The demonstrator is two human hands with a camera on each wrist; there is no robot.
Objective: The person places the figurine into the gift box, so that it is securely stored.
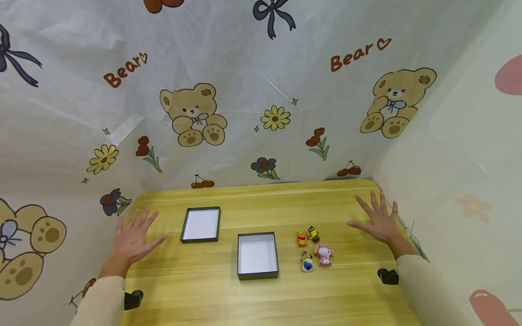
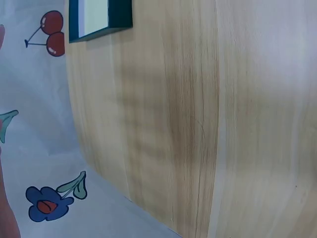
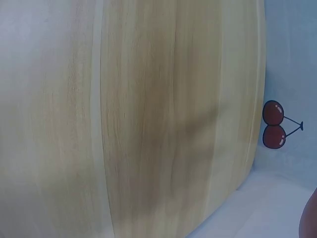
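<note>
My left hand (image 1: 133,238), fingers spread, hovers over the left side of the table and holds nothing. To its right lies a shallow box lid (image 1: 200,224), dark-edged and white inside. A deeper dark-walled box (image 1: 258,275) with a white inside sits in the middle of the table. Several small figurines stand or lie right of the box: a Pooh-like bear (image 1: 302,239), a yellow-and-black figure (image 1: 313,234), a pink one (image 1: 324,255) and a blue-and-white one (image 1: 307,262). Beyond them, at the right, my right hand (image 1: 379,222) is spread with nothing in it.
The wooden table (image 1: 261,301) has cloth walls with printed bears behind it and at both sides. A pale cable (image 1: 413,235) runs along the right edge. In the left wrist view, a corner of the dark lid (image 2: 120,15) shows at the top.
</note>
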